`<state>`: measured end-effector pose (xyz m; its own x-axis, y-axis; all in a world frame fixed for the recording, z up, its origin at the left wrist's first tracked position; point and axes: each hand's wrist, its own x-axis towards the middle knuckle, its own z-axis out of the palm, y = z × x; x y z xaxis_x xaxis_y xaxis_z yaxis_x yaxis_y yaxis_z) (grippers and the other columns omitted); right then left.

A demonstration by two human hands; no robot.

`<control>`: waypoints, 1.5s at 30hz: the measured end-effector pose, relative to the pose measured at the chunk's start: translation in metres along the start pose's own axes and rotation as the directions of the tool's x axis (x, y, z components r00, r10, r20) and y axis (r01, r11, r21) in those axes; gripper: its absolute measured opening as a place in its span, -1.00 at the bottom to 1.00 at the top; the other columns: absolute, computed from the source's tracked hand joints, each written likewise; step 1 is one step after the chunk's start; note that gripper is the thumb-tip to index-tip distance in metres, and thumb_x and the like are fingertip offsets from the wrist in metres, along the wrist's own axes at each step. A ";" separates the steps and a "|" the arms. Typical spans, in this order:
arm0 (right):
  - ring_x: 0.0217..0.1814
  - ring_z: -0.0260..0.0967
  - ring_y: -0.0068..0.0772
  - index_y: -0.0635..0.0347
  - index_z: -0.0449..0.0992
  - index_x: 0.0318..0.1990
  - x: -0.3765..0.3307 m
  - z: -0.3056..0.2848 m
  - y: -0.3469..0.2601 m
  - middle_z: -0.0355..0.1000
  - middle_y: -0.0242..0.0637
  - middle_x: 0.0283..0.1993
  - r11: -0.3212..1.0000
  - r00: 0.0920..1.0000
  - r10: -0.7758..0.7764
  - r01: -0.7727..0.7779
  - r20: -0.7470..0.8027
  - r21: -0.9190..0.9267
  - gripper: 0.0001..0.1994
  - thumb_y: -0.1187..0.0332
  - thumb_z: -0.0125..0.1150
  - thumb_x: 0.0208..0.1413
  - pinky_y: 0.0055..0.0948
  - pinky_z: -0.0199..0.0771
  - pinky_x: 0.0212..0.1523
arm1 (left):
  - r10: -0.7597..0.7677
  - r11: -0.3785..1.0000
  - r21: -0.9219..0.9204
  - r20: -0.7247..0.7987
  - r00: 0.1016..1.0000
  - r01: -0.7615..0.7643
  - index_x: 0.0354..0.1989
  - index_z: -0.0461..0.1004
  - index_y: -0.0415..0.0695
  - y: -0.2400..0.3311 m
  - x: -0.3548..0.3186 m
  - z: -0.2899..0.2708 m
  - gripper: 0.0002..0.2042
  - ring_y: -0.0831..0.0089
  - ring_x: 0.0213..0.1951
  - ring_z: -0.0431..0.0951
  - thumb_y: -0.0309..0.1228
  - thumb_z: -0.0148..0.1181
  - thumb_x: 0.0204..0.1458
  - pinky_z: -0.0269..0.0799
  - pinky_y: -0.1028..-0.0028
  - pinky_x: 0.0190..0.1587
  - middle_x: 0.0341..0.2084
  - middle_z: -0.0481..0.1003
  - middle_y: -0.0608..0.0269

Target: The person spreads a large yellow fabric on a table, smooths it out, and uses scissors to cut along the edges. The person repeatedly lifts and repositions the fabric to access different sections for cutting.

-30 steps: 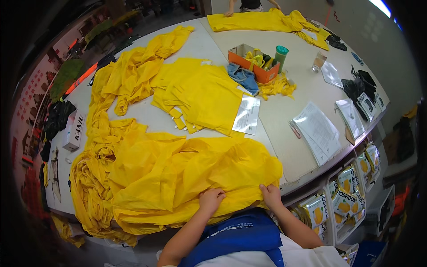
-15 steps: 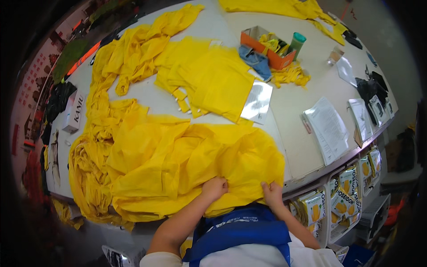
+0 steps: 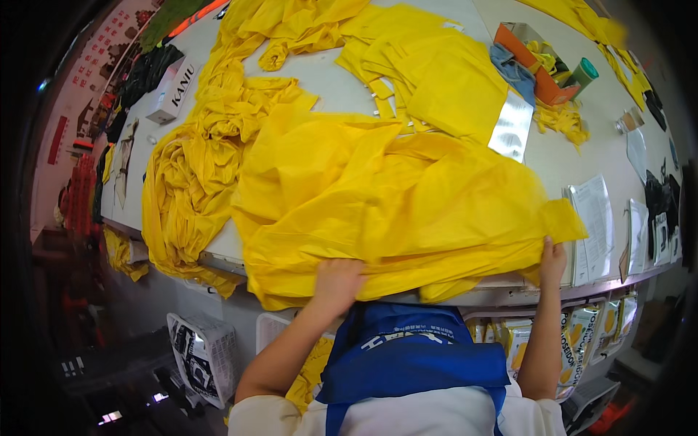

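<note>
A large, loose piece of thin yellow fabric [image 3: 436, 189] lies wrinkled across the near part of the table, its front edge toward me. My left hand [image 3: 339, 283] is closed on that front edge near the middle. Farther right, my right hand [image 3: 552, 260] pinches the fabric beside its right end, where a small flap [image 3: 563, 219] sticks out. The fingertips of both hands are partly hidden by the cloth. Bunched yellow fabric [image 3: 190, 178] is heaped to the left, and flat yellow pieces [image 3: 454, 87] are stacked behind.
An orange box [image 3: 542, 69] with yellow scraps stands far right, with a green container [image 3: 584, 75] next to it. Paper sheets [image 3: 592, 225] lie at the right edge. A white box [image 3: 173, 91] sits at the left. Below the table are white baskets [image 3: 225, 349] and packaged goods [image 3: 578, 338].
My right hand has moved out to the right, drawing the fabric's edge wider. My left hand stays on the front edge. The view has shifted, so the table appears farther up.
</note>
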<state>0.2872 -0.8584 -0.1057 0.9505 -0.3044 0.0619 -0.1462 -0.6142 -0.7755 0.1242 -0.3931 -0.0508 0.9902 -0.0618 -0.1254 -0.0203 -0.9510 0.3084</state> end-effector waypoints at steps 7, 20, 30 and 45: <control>-0.16 0.36 -0.09 0.23 0.45 -0.19 -0.050 0.037 -0.124 0.42 -0.17 -0.28 0.767 0.763 -0.603 0.635 0.234 -0.095 -0.75 0.39 0.26 -0.05 -0.21 0.34 -0.10 | -0.187 0.963 -0.215 -0.097 0.977 0.163 -0.31 0.52 0.02 -0.052 -0.038 -0.012 -0.88 0.31 -0.26 0.47 -0.31 0.15 -0.01 0.17 0.29 -0.15 -0.42 0.51 0.33; -0.13 0.40 -0.03 0.14 0.58 -0.22 -0.103 0.155 -0.161 0.52 -0.11 -0.27 0.759 0.358 -0.219 0.647 0.908 -0.071 -0.72 0.26 0.29 -0.11 -0.17 0.25 0.02 | -0.257 0.885 -0.417 -0.071 0.964 0.205 -0.42 0.54 -0.09 -0.074 -0.005 0.037 -0.87 0.15 -0.39 0.52 -0.32 0.25 -0.09 0.39 0.27 -0.32 -0.47 0.52 0.14; -0.04 0.39 -0.02 0.15 0.53 -0.12 -0.088 0.171 -0.153 0.49 -0.10 -0.16 0.843 0.338 -0.087 0.527 0.937 -0.112 -0.58 0.26 0.39 -0.22 -0.21 0.35 -0.03 | -0.281 0.881 -0.272 0.359 0.890 0.387 -0.53 0.56 -0.08 -0.085 0.033 0.029 -0.81 0.18 -0.40 0.54 -0.24 0.34 -0.23 0.43 0.28 -0.32 -0.52 0.54 0.15; -0.11 0.41 0.03 0.17 0.55 -0.17 -0.075 0.162 -0.146 0.49 -0.05 -0.20 0.806 0.346 -0.203 0.591 0.916 -0.045 -0.65 0.27 0.35 -0.17 -0.21 0.38 -0.07 | -0.266 0.964 -0.043 -0.078 0.961 0.263 -0.41 0.52 -0.11 -0.078 -0.019 0.011 -0.79 0.12 -0.30 0.49 -0.26 0.27 -0.16 0.39 0.24 -0.27 -0.44 0.47 0.13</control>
<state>0.2814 -0.6277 -0.0991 0.6097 0.6861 -0.3968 0.4314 -0.7073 -0.5601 0.1055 -0.3209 -0.0827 0.9677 0.2169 -0.1286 0.2466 -0.9200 0.3046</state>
